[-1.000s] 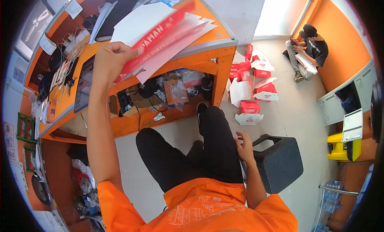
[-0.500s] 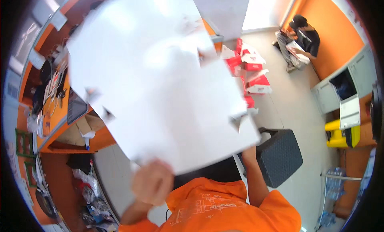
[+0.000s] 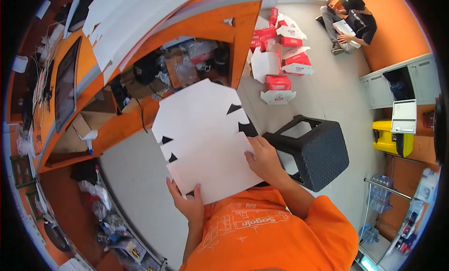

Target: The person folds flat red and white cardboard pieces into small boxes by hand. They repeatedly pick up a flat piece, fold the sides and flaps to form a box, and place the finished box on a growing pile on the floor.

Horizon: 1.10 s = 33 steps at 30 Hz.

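Note:
A flat white cardboard box blank (image 3: 204,135) with angled corners and notched sides lies over my lap, its plain face up. My left hand (image 3: 189,203) grips its lower left edge, the thumb on top and the other fingers along the side. At the right edge, my right hand (image 3: 266,160) is closed on the blank, fingers bent over the border. Dark material shows through the notches and beside the sheet.
More white blanks (image 3: 128,23) lie on the orange desk (image 3: 243,25) at upper left. Several folded red and white boxes (image 3: 279,82) sit on the floor ahead. A black stool (image 3: 322,154) stands at my right. Another person (image 3: 358,21) sits by the far orange wall, holding cardboard.
The blank has come down from close in front of the view to my lap, uncovering the desk and its shelves. My right hand has moved up along its edge; both hands still hold it.

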### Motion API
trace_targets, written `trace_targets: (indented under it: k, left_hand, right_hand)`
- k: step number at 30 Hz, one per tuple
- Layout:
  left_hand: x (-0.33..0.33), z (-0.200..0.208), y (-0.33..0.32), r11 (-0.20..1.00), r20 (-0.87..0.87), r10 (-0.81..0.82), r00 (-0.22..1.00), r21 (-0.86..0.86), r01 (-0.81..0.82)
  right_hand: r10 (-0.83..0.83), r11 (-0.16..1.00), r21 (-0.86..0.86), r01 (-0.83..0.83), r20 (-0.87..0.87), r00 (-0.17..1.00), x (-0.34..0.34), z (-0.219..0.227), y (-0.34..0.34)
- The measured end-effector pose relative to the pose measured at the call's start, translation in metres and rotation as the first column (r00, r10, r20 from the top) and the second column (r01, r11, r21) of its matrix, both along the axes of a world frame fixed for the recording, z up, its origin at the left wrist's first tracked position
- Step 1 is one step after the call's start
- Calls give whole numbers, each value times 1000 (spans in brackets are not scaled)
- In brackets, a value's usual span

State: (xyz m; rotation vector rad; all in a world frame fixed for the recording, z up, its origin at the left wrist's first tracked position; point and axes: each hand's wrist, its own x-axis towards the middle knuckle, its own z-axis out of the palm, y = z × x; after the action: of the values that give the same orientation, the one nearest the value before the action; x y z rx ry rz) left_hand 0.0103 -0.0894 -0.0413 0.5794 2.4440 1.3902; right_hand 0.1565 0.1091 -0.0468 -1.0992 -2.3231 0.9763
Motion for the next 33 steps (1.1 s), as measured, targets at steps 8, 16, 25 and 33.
trace_targets:
  k: [8, 16, 25, 33]
  left_hand:
    - [9, -6, 11, 907, -156, -386, 909, -247, 342]
    - [-2, 0, 41, 620, -151, -769, 621, -416, 666]
    - [12, 5, 110, 906, 274, -413, 868, 24, 424]
    - [19, 11, 127, 845, 588, -422, 690, 532, 64]
  right_hand:
    - [252, 937, 174, -304, 268, 930, -8, 1, -48]
    - [290, 887, 198, -418, 465, 836, 3, 7, -52]
    - [-6, 1000, 0, 6, 89, 996, 62, 34, -73]
    - [-480, 832, -472, 291, -351, 804, 57, 22, -75]
